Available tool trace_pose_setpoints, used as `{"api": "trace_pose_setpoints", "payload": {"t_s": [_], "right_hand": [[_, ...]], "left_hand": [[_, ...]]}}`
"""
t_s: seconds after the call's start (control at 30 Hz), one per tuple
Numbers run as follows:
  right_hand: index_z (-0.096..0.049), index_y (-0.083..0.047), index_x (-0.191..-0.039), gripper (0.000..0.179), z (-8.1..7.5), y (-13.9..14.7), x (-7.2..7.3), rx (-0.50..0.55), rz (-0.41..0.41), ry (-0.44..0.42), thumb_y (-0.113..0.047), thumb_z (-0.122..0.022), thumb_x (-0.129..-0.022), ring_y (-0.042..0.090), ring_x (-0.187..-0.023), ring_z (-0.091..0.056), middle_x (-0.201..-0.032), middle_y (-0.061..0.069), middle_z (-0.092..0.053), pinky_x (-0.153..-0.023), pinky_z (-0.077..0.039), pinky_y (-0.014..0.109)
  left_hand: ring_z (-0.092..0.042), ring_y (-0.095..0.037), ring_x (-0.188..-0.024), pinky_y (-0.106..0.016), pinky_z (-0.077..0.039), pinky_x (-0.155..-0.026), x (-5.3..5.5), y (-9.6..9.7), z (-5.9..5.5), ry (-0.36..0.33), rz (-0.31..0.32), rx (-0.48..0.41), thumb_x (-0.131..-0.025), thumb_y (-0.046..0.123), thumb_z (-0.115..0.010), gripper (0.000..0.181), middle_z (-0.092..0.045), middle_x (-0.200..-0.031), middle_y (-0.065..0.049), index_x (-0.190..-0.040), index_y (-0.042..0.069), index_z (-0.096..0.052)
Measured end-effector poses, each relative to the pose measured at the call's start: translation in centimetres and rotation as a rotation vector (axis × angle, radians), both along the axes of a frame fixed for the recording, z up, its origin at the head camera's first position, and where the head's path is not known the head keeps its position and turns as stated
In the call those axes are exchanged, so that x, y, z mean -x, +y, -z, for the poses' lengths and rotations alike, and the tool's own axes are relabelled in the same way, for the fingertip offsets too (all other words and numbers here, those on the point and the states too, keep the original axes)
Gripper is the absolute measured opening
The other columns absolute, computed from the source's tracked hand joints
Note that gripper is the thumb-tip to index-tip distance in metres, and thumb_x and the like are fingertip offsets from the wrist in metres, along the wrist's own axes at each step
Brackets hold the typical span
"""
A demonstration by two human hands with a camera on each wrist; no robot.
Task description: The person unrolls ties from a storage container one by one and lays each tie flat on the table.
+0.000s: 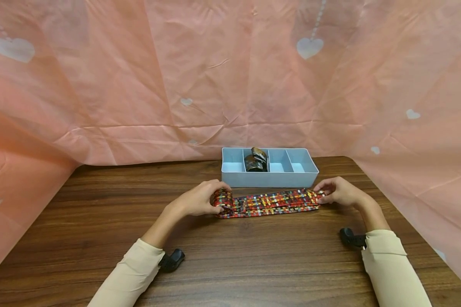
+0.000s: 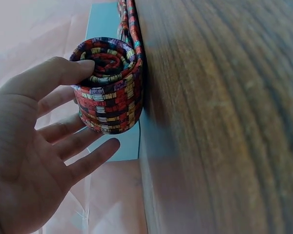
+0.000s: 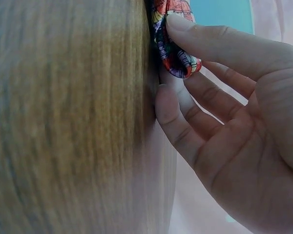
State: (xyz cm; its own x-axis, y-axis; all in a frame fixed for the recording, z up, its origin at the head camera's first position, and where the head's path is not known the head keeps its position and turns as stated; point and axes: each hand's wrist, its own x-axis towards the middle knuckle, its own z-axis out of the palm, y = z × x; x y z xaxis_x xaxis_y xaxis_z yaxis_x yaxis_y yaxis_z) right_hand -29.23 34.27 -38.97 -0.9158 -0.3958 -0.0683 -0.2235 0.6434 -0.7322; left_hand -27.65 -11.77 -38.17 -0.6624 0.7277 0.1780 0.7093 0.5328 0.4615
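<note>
A necktie with a red, yellow and multicoloured block pattern lies folded in layers across the table. Its left end is wound into a roll, with the spiral visible in the left wrist view. My left hand holds this roll between the thumb at its near edge and the fingers on the far side. At the other end, my right hand pinches the folded edge of the tie, thumb on top of the layers.
Just behind the tie stands a light blue divided box. One of its several compartments contains dark and brown rolled items. The wooden table ends at a pink curtain with white hearts.
</note>
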Motion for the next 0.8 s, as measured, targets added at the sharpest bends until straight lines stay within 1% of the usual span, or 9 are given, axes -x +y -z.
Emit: {"api": "trace_pose_setpoints", "payload": {"t_s": [0.17, 0.3, 0.5, 0.6, 0.7, 0.8], "right_hand": [[-0.065, 0.018, -0.111, 0.033, 0.04, -0.01, 0.0, 0.017, -0.009, 0.0, 0.005, -0.079, -0.085, 0.004, -0.07, -0.057, -0.09, 0.015, -0.072, -0.062, -0.051, 0.025], [-0.065, 0.017, -0.111, 0.032, 0.06, -0.08, -0.02, 0.032, -0.011, -0.004, 0.005, -0.079, -0.084, 0.004, -0.07, -0.057, -0.089, 0.015, -0.072, -0.062, -0.051, 0.024], [-0.066, 0.016, -0.11, 0.032, 0.05, -0.07, -0.05, 0.023, -0.019, 0.011, 0.005, -0.08, -0.083, 0.004, -0.067, -0.055, -0.085, 0.012, -0.07, -0.061, -0.05, 0.025], [-0.066, 0.016, -0.109, 0.032, 0.04, -0.06, -0.06, 0.025, -0.021, 0.014, 0.005, -0.08, -0.083, 0.004, -0.068, -0.055, -0.085, 0.012, -0.07, -0.062, -0.05, 0.025], [-0.066, 0.016, -0.109, 0.032, 0.1, 0.0, -0.02, 0.023, -0.022, 0.016, 0.005, -0.08, -0.083, 0.004, -0.068, -0.055, -0.085, 0.012, -0.07, -0.062, -0.05, 0.024], [-0.066, 0.016, -0.11, 0.032, 0.17, 0.08, 0.04, 0.019, -0.023, 0.019, 0.005, -0.08, -0.083, 0.004, -0.067, -0.055, -0.085, 0.011, -0.07, -0.061, -0.05, 0.024]], "left_hand": [[-0.06, -0.025, -0.115, -0.044, -0.05, -0.099, -0.01, -0.19, -0.06, -0.014, -0.002, 0.012, -0.083, 0.008, -0.077, 0.056, -0.065, -0.126, -0.013, -0.136, 0.001, -0.06], [-0.06, -0.026, -0.117, -0.045, -0.049, -0.101, -0.04, -0.35, -0.05, -0.012, -0.002, 0.024, -0.08, 0.007, -0.077, 0.057, -0.064, -0.126, -0.013, -0.135, 0.003, -0.061], [-0.058, -0.021, -0.104, -0.042, -0.049, -0.095, -0.02, -0.45, 0.05, -0.009, 0.003, 0.033, -0.079, 0.007, -0.076, 0.054, -0.063, -0.114, -0.007, -0.132, 0.008, -0.067], [-0.057, -0.02, -0.1, -0.04, -0.049, -0.092, -0.01, -0.57, 0.08, 0.006, 0.014, 0.03, -0.078, 0.008, -0.076, 0.053, -0.063, -0.111, -0.005, -0.13, 0.009, -0.068], [-0.058, -0.02, -0.102, -0.04, -0.049, -0.093, 0.0, -0.74, 0.0, 0.013, 0.022, 0.029, -0.077, 0.008, -0.076, 0.052, -0.063, -0.111, -0.005, -0.129, 0.009, -0.068], [-0.059, -0.022, -0.107, -0.041, -0.049, -0.096, -0.02, -0.86, -0.12, 0.008, 0.023, 0.03, -0.077, 0.007, -0.076, 0.051, -0.065, -0.115, -0.007, -0.127, 0.008, -0.067]]}}
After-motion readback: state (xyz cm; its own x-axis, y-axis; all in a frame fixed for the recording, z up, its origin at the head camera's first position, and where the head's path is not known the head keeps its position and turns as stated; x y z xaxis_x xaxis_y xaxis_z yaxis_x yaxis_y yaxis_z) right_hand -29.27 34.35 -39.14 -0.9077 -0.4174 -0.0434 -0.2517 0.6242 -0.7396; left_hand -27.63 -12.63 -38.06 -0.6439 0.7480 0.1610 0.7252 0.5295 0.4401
